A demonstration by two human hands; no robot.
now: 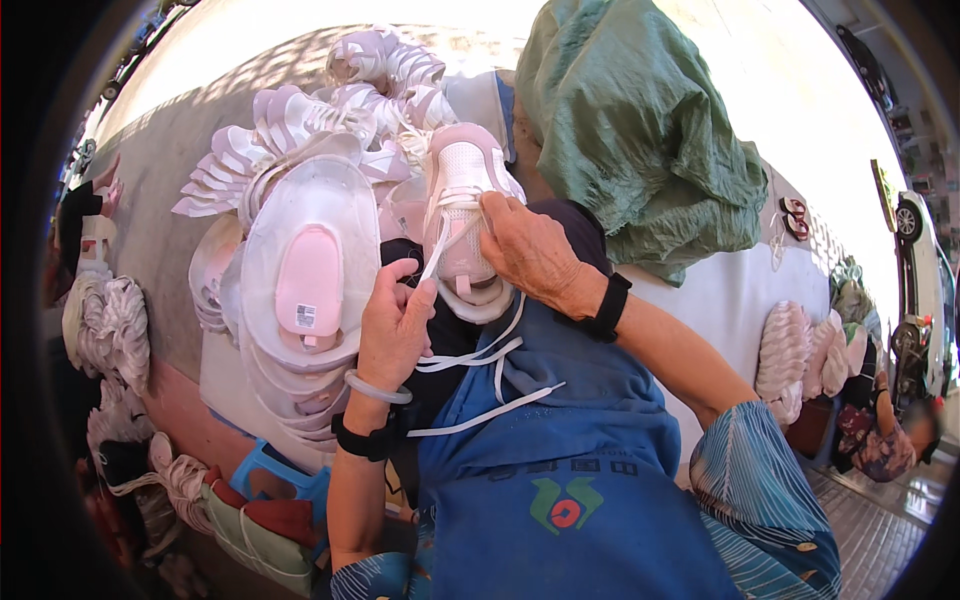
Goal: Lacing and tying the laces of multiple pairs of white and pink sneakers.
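Note:
A pink and white sneaker (462, 150) rests at my lap, toe pointing away from me, its tongue and opening toward me. White shoelace (436, 258) runs from its upper to my left hand (393, 320), which pinches it between thumb and fingers beside the shoe opening. My right hand (537, 255) lies over the shoe's right side, fingers bent and gripping at the lacing; what exactly its fingertips hold is partly hidden. Loose lace ends (487, 420) trail over my blue apron (560, 460). Left of my left hand stands a stack of pale shoe soles or shells (345, 220), the top one with a pink insole.
Many pink and white shoe uppers (290, 120) are heaped beyond the stack. A large green sack (640, 140) stands at the far right. A blue plastic stool (275, 470) is at lower left. Bundled shoe pieces (785, 360) and another person (890, 440) are on the right.

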